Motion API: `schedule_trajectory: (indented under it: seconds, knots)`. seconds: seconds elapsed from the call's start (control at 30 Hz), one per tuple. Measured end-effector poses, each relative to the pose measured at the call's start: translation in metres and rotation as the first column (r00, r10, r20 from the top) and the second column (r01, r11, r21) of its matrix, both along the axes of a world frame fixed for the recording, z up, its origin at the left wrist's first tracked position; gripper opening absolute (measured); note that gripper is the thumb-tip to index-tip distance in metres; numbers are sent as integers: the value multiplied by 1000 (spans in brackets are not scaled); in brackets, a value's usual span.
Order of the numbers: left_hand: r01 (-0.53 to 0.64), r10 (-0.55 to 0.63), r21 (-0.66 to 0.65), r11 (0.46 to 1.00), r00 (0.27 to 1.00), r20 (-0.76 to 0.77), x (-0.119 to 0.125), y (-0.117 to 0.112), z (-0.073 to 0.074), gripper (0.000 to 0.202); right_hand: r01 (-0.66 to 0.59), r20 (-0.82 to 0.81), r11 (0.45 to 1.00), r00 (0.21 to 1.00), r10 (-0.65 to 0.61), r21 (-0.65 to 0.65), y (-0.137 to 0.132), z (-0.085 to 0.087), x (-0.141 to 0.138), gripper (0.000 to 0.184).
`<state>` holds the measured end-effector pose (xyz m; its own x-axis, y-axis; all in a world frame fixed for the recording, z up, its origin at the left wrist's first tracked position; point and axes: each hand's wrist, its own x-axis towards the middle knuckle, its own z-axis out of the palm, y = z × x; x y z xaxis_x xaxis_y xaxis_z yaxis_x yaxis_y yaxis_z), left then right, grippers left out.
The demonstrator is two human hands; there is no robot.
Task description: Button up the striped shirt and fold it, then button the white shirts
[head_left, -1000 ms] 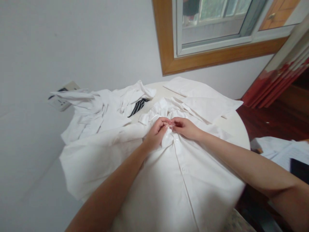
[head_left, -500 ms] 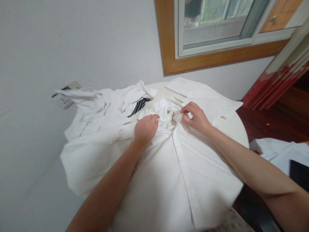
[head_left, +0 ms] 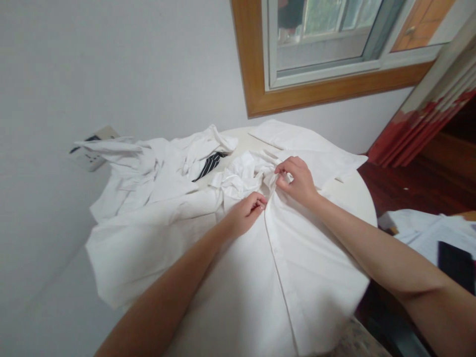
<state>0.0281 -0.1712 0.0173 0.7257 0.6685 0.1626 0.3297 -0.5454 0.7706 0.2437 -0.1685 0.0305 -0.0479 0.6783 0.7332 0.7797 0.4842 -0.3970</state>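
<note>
A white button-up shirt (head_left: 238, 277) lies spread over the round table (head_left: 357, 198), its button strip running down toward me and its collar end crumpled. My right hand (head_left: 297, 181) is closed in a pinch on the upper part of the strip, near the collar. Just below and to the left, my left hand (head_left: 247, 213) is closed at the strip's edge, thumb and finger pressed together on the shirt's cloth. The button or hole between the fingers is too small to make out.
Another rumpled white garment (head_left: 137, 173) lies at the left, next to a black-and-white striped cloth (head_left: 208, 166). A wall socket (head_left: 89, 153) is behind it. Papers (head_left: 427, 230) and a dark flat object (head_left: 455, 265) lie at right. A wood-framed window (head_left: 256, 99) is ahead.
My left hand has moved right and toward me, from the crumpled collar area to the button strip. The right hand stays pinched on the shirt. The view has shifted slightly.
</note>
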Motion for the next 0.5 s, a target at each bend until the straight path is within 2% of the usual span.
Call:
schedule_trajectory:
  seconds: [0.1, 0.23, 0.3, 0.37, 0.43, 0.5]
  knots:
    - [66, -65, -123, 990, 998, 15, -7, 8, -5, 18, 6, 10, 1000, 1000, -6, -31, -1, -1, -1, 13]
    - [135, -139, -124, 983, 990, -25, -11, 12, -8, 23, 10, -2, 998, 1000, -10, -60, 0, -3, -3, 13]
    - [122, -122, -6, 993, 989, -81, -10, 9, -7, 23, 13, -8, 998, 1000, -14, -66, 1, -4, -3, 12]
    - [107, -81, 195, 975, 987, -140, -8, 4, -5, 20, 21, -17, 998, 1000, -22, -66, 2, -5, -3, 13]
    - [115, -36, 387, 915, 978, -205, -6, -1, -3, 21, 32, -41, 998, 999, -35, -63, 2, -6, -2, 13]
    - [134, 11, 517, 846, 964, -267, -5, -4, 0, 23, 33, -63, 997, 997, -37, -63, 3, -6, -2, 13]
